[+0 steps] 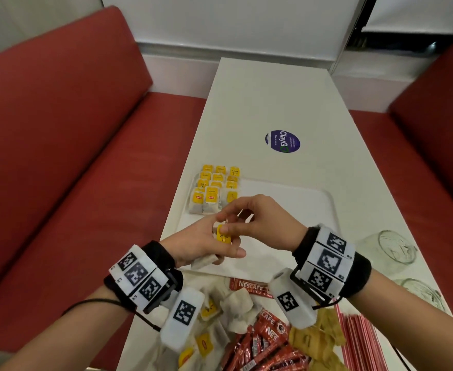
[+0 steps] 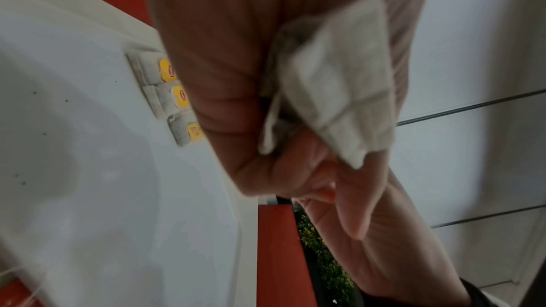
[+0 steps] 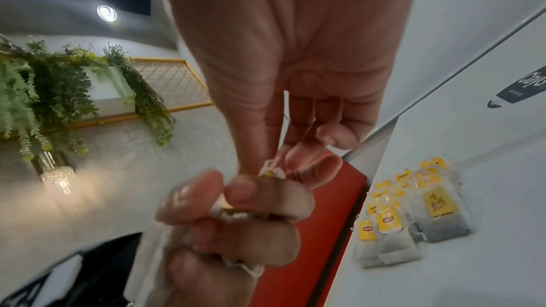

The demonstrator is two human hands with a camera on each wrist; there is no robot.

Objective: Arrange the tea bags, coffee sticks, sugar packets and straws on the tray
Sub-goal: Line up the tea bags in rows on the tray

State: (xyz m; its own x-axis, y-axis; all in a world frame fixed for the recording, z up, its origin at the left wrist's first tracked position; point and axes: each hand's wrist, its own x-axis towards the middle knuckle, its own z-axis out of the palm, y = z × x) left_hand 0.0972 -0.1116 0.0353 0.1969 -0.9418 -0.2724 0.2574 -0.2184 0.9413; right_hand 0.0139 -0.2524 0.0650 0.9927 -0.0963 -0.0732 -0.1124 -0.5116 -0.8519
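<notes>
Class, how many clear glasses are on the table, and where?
2. One glass stands by the table's right edge, right of the tray; the second glass sits just nearer the camera, same edge. None seems hidden.

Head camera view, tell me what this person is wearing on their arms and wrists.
Both forearms are bare, no sleeves. Each wrist carries a black strap ringed with white blocks printed with black square code markers, plus a white rounded box with one marker hanging below. A thin black cord loops round the left forearm.
</notes>
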